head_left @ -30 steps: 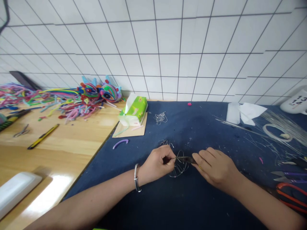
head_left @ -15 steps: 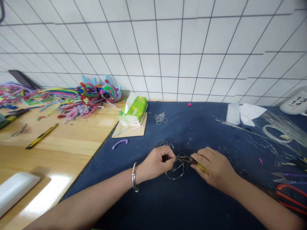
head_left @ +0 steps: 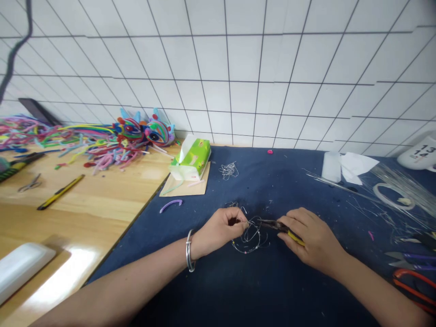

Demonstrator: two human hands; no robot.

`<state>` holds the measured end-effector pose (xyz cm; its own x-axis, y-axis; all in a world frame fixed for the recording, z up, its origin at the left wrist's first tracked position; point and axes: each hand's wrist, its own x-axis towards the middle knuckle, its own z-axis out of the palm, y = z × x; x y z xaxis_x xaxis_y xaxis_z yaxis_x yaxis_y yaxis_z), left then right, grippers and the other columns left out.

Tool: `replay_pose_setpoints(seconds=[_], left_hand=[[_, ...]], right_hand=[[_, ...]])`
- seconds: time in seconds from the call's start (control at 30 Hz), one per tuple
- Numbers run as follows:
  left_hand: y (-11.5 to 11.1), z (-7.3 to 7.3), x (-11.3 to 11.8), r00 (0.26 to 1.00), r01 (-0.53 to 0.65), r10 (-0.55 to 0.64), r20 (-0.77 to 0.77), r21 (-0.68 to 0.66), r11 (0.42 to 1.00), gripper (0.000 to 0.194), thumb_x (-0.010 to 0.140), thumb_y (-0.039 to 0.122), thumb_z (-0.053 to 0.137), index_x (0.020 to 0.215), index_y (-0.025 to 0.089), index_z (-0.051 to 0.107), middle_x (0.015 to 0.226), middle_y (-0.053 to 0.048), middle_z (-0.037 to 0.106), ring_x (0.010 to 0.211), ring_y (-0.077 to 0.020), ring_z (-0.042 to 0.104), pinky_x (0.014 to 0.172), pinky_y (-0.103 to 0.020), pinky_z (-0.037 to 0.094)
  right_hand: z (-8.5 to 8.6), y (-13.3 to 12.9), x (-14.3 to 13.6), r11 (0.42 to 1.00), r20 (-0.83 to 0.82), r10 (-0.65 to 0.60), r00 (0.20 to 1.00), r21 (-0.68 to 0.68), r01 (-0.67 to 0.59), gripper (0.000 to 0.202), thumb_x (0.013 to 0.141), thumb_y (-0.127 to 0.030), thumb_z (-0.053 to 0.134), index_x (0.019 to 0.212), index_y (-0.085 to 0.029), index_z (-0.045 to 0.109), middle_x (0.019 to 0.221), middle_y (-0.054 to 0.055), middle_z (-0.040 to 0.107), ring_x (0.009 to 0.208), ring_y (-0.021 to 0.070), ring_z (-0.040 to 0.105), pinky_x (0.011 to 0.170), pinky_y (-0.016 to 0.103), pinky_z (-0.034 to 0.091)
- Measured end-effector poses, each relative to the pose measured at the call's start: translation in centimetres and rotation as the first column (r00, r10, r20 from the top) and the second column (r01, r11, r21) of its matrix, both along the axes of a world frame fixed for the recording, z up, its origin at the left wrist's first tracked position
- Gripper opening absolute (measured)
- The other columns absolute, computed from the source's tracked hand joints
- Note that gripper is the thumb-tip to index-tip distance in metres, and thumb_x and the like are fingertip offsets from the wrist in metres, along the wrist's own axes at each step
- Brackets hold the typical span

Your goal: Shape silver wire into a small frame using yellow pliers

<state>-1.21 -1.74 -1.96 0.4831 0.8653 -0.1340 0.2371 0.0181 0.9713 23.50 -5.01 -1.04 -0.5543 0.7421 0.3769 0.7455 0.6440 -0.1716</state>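
Note:
My left hand (head_left: 223,229), with a silver bangle at the wrist, pinches a thin silver wire (head_left: 252,221) between thumb and forefinger. Below the fingertips, loops of fine wire with small coloured beads (head_left: 245,252) lie over the dark blue cloth. My right hand (head_left: 304,236) is wrapped round pliers (head_left: 293,236) with yellow-and-black handles. Their dark, narrow jaws point left toward the wire, a short way from my left fingertips. Whether the jaw tips touch the wire is too small to tell. Bent wire pieces (head_left: 233,204) lie just behind my left hand.
Behind the hands are a wire bundle (head_left: 229,170) and a green tissue pack (head_left: 192,156). Straight wires (head_left: 405,181), purple-handled scissors (head_left: 413,261) and red-handled shears (head_left: 413,286) lie at right. A yellow cutter (head_left: 61,192) and colourful pipe cleaners (head_left: 105,159) lie on wood at left.
The pliers in my right hand have drawn back to the right, away from my left fingertips. My left hand stays nearly in place, pinching the wire. The camera view has shifted slightly.

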Motion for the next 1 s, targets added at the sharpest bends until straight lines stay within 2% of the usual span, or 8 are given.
replay_pose_setpoints(seconds=[0.43,0.8,1.0], left_hand=[[-0.15,-0.05,0.07,0.999,0.035,-0.035,0.000,0.015,0.999,0.012,0.077,0.022,0.054,0.071,0.012,0.054,0.057,0.004,0.044,0.051,-0.0057,0.038,0.048,-0.018,0.031],[0.05,0.20,-0.04,0.997,0.079,-0.079,0.005,-0.015,0.997,0.012,0.077,0.024,0.054,0.072,0.013,0.055,0.058,0.004,0.045,0.051,-0.0059,0.038,0.049,-0.019,0.031],[-0.11,0.27,0.01,0.994,0.108,-0.108,0.008,-0.034,0.994,0.012,0.078,0.024,0.054,0.075,0.012,0.056,0.058,0.004,0.045,0.050,-0.0052,0.037,0.048,-0.018,0.030]], right_hand=[[-0.72,-0.29,-0.56,0.999,0.032,0.019,0.999,0.048,-0.021,0.017,0.083,-0.023,0.050,0.097,-0.016,0.056,0.085,0.007,0.056,0.075,0.0157,0.050,0.069,0.031,0.042],[-0.43,-0.37,-0.41,0.984,0.149,0.014,0.989,0.173,-0.040,0.019,0.083,-0.024,0.051,0.099,-0.016,0.057,0.080,0.006,0.056,0.071,0.0155,0.049,0.065,0.030,0.042],[-0.76,-0.36,-0.51,0.992,0.100,-0.007,0.995,0.126,-0.005,0.018,0.083,-0.024,0.051,0.098,-0.016,0.056,0.082,0.006,0.056,0.072,0.0152,0.048,0.066,0.030,0.042]])
